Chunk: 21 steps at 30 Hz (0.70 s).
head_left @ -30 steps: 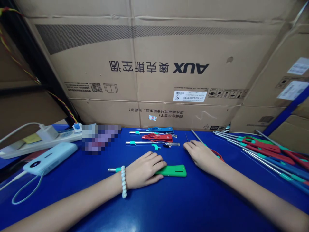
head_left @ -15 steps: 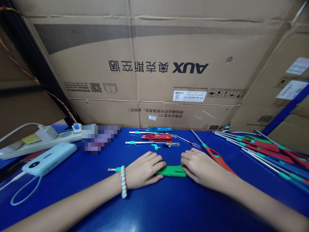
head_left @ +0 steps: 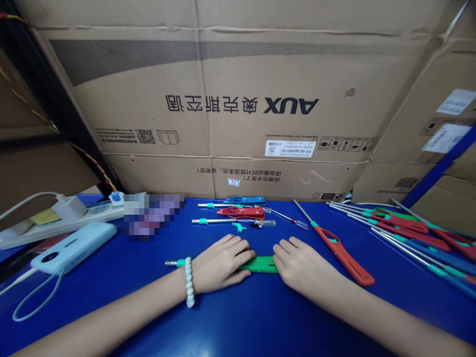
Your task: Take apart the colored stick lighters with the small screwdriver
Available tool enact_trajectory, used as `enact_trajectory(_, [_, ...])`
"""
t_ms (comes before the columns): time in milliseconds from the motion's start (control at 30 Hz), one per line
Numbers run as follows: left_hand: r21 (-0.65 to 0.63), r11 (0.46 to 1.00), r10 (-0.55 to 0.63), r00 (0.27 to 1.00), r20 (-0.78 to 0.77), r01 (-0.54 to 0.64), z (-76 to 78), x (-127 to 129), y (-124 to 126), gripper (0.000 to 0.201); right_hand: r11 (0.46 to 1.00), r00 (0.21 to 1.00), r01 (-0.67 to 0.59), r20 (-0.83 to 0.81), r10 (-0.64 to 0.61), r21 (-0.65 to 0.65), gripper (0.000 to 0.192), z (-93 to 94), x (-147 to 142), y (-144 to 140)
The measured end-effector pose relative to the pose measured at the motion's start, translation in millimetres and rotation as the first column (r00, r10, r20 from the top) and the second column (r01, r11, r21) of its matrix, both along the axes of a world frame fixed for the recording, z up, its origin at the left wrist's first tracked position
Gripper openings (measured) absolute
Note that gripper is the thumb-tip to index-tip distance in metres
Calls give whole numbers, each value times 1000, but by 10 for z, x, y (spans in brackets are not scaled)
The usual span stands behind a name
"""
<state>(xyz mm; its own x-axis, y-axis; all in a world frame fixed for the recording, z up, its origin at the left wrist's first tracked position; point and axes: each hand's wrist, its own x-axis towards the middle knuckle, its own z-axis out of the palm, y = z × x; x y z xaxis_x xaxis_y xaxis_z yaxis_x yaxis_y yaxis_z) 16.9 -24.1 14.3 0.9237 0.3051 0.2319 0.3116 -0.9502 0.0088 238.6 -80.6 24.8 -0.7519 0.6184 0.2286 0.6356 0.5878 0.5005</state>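
A green long-nosed lighter (head_left: 262, 265) lies crosswise on the blue table, its metal tip pointing left. My left hand (head_left: 223, 265), with a beaded bracelet at the wrist, is closed over the lighter's middle and left part. Around the right end of the green handle curl the fingers of my right hand (head_left: 301, 263), hiding that end. Beyond my hands lie lighter parts: a red handle shell (head_left: 243, 213), a blue handle shell (head_left: 247, 200), thin metal tubes and a loose teal trigger (head_left: 239, 227). A small screwdriver (head_left: 293, 220) rests beside them.
An orange-red lighter (head_left: 344, 258) lies just right of my right hand. Several more lighters (head_left: 416, 238) are heaped at far right. At left are a light-blue power bank (head_left: 74, 248) and a white power strip (head_left: 96, 213). A large cardboard box (head_left: 223, 64) walls off the back.
My right hand has shifted slightly left and down along the green handle, covering more of its right end. My left hand stays put on the lighter.
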Motion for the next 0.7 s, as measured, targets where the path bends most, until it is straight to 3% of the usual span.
enact_trajectory(267, [7, 1000, 20, 1000, -2, -20, -27, -15, 5, 33, 979, 1000, -26, -5, 26, -204, 12, 80, 138, 110])
enact_trajectory(433, [6, 1000, 15, 1000, -12, -15, -20, -15, 2, 36, 988, 999, -33, 19, 36, -151, 14, 55, 135, 95])
enact_trajectory(700, [26, 1000, 11, 1000, -4, -11, -27, -10, 1, 37, 974, 998, -54, -44, 45, -221, 12, 96, 161, 109])
